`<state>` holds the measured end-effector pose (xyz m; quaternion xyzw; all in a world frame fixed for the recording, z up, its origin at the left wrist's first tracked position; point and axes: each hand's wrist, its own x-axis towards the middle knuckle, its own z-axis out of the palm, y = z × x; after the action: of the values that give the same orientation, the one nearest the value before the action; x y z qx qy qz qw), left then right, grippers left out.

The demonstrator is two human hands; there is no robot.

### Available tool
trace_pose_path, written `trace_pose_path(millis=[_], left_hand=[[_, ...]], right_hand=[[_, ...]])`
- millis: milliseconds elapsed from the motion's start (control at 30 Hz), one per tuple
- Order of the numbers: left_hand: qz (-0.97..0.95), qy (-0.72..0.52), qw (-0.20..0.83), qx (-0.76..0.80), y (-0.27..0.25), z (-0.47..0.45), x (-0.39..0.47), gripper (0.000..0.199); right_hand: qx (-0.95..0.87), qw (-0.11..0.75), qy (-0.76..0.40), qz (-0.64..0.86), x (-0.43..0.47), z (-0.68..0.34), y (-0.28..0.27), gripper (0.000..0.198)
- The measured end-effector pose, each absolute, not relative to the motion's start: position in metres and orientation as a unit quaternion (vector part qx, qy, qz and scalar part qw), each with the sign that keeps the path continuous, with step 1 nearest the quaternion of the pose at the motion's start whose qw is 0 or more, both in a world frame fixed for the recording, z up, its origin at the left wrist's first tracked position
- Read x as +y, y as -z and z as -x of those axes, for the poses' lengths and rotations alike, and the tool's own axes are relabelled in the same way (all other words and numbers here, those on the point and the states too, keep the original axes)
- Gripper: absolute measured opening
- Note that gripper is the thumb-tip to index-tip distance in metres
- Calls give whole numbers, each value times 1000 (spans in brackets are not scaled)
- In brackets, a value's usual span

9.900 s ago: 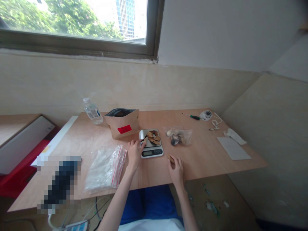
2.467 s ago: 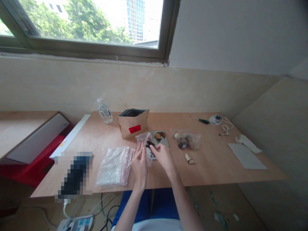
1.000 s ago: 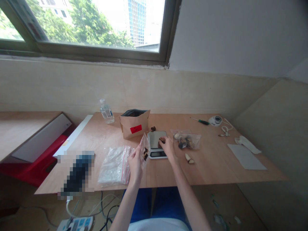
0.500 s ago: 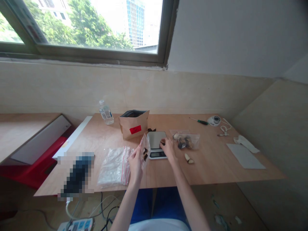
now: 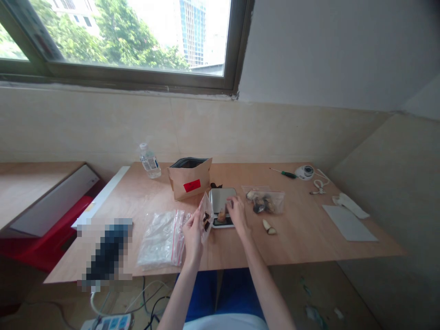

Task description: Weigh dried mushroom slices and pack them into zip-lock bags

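Note:
My left hand (image 5: 193, 234) pinches a small clear zip bag (image 5: 207, 210) upright, with several dark dried pieces showing through its side. It stands at the left edge of a kitchen scale (image 5: 220, 196) with a metal plate. Over the scale's right side, my right hand (image 5: 238, 213) has its fingers curled. A brown dried piece (image 5: 222, 215) shows just below and left of the fingertips, above the scale's front part; its hold is partly hard to make out. A dark curled piece (image 5: 216, 185) lies behind the scale.
Left of the scale stands an open brown paper pouch (image 5: 191, 176) with a red label. Stacked zip bags (image 5: 160, 238) lie in front of it. On the right are a bag of dried pieces (image 5: 266, 201), a pale dried piece (image 5: 269, 227) and a screwdriver (image 5: 287, 174). A bottle (image 5: 150, 161) stands behind.
The dark piece at my right fingertips is no longer seen there; a brown piece now shows lower left of them. My right fingers have lifted slightly. The left hand and bag stay nearly still.

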<state>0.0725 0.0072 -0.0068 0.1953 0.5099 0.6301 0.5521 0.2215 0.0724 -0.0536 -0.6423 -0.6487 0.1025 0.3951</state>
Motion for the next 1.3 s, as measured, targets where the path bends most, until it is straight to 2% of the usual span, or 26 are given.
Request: trace_pose_path(millis=[133,233,367,467,567,667,733,800,1000,1133,1233,1300], left_hand=[[-209,-636,529,522,14,-65,8,35],[-217,-646,513,521,17,-59,9,34],[-217,-648,519,513,19,-55,10,35],[-216,-650,518,512,21,-54,10,32],[-217,-652,515,513,23,-56,10,30],[-221,-650,522,506,22,-59,9,31],[-220,-647,532,500,19,-61,8,34],[-212,-644,540,499,17,-61,7,37],[-184,-650,545,496,13,-53,9,45],[-165,-653,545,499,13,-51,9,47],[-181,-647,540,508,14,-50,10,43],[-190,-643,535,514,14,-49,10,41]], right_hand=[[-659,410,-108,622,62,-218,52,21],[-710,373,-130,583,48,-214,55,19],[-739,337,-165,559,31,-211,67,27],[-717,372,-207,552,29,-210,66,27],[-679,446,-232,534,34,-202,43,23],[-663,498,-259,496,40,-185,11,38],[-683,480,-281,473,42,-175,-5,52],[-699,456,-291,468,41,-170,-14,56],[-671,471,-295,492,22,-179,-6,32],[-693,387,-291,535,-4,-173,25,20],[-726,305,-254,562,-21,-161,58,33],[-730,292,-249,566,-27,-157,74,39]])
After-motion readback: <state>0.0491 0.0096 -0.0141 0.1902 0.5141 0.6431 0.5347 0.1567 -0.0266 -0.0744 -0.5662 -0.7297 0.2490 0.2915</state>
